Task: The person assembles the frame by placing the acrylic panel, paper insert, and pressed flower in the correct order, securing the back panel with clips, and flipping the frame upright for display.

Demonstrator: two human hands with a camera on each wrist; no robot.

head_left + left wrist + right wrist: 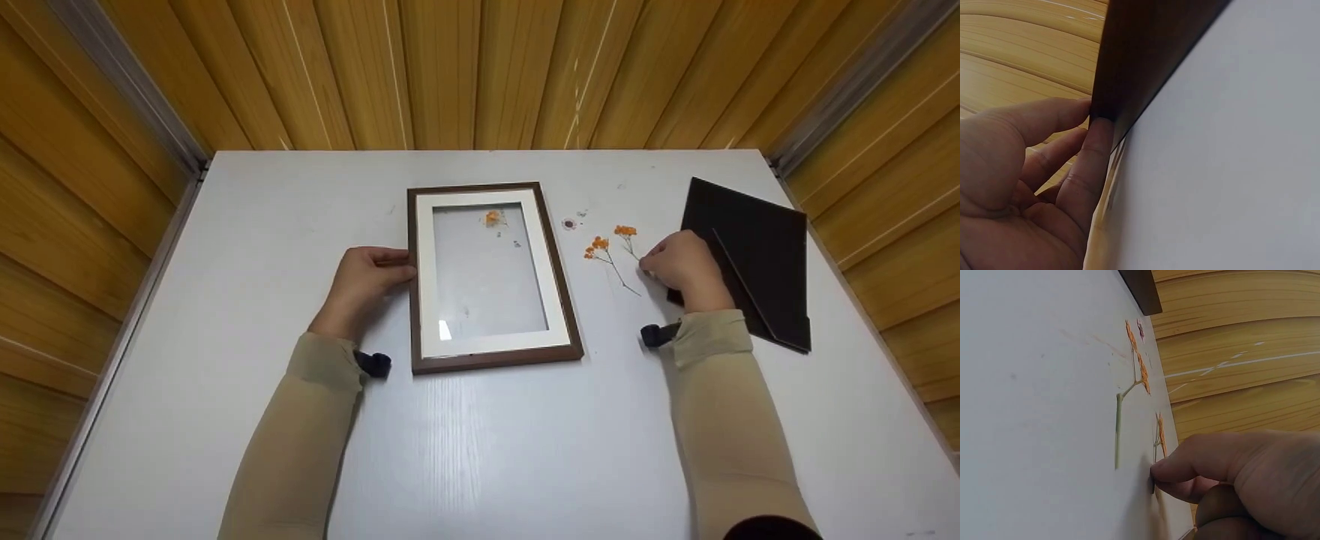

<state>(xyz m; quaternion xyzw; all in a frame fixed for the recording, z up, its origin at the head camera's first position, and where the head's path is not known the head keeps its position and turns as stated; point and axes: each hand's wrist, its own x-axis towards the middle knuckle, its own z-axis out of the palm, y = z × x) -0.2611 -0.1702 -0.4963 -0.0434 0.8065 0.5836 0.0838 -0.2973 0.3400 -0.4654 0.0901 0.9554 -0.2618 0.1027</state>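
A brown picture frame (495, 360) with a cream mat (424, 277) lies face up on the white table. One orange pressed flower (492, 218) shows in its window, near the top. My left hand (367, 277) touches the frame's left side, its thumb and fingertips against the brown edge (1129, 62). On the right, my right hand (686, 266) pinches the lower stem of a small orange flower sprig (625, 232) close over the table. Another orange sprig with a longer stem (611, 262) lies just left of that hand.
Dark backing boards (765, 255) lie overlapping at the right, beside and beyond my right hand. A small round dried flower (569, 224) lies right of the frame, with tiny scraps near it. Wood-patterned panels (442, 75) stand behind the white table (465, 450).
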